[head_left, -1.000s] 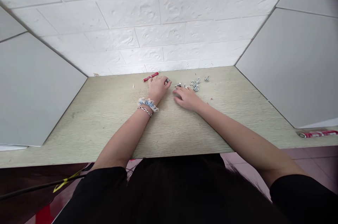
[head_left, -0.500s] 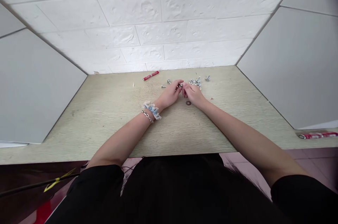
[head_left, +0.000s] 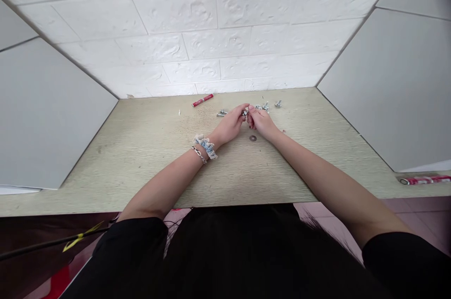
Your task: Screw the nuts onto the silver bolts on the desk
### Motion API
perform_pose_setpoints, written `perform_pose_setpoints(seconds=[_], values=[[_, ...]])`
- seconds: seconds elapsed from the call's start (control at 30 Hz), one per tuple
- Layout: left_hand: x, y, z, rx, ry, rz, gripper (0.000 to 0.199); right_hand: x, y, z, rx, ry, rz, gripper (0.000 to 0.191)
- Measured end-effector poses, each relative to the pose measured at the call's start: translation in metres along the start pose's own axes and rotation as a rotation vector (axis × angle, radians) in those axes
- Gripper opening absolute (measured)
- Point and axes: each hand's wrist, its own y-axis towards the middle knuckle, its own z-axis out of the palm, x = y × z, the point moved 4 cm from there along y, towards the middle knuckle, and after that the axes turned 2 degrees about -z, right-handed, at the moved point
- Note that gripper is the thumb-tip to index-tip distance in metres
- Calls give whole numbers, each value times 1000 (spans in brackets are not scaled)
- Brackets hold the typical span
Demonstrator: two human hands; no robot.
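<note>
My left hand (head_left: pixel 230 124), with a scrunchie (head_left: pixel 206 146) and a chain bracelet (head_left: pixel 199 154) at its wrist, pinches a small shiny metal bolt (head_left: pixel 244 112) between thumb and fingers. Against it, my right hand (head_left: pixel 261 122) is closed, its thumb and forefinger at the bolt's right end. The fingers cover most of the bolt. A flat washer (head_left: pixel 252 138) lies on the table just below the hands. Silver bolts (head_left: pixel 221 113) rest left of my left hand, and several more bolts (head_left: pixel 265 107) lie behind my right hand, partly hidden by it.
The pale wooden table (head_left: pixel 151 163) runs to a white brick-pattern wall (head_left: pixel 197 50), with grey panels (head_left: pixel 45 111) at both sides. A red tube (head_left: pixel 202 100) lies near the wall. Another red tube (head_left: pixel 424 180) sits by the right front edge. One loose bolt (head_left: pixel 278 103) lies at the back right.
Both hands have risen slightly and tilted, showing more of the bolt between them. The view has shifted a little. The washer remains on the table.
</note>
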Motion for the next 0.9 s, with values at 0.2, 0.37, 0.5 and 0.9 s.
perform_pose_setpoints(seconds=[0.2, 0.37, 0.5, 0.9], values=[[-2, -2, 2, 45, -28, 7, 44, -2, 1, -4, 44, 162, 93, 62], [-1, -4, 1, 40, -94, -33, 44, -3, 1, -6, 90, 139, 66, 49], [-1, -5, 1, 36, -96, -6, 44, -1, -2, -4, 76, 139, 130, 42], [-6, -6, -1, 6, 21, 57, 46, 4, -5, 0, 33, 154, 173, 41]])
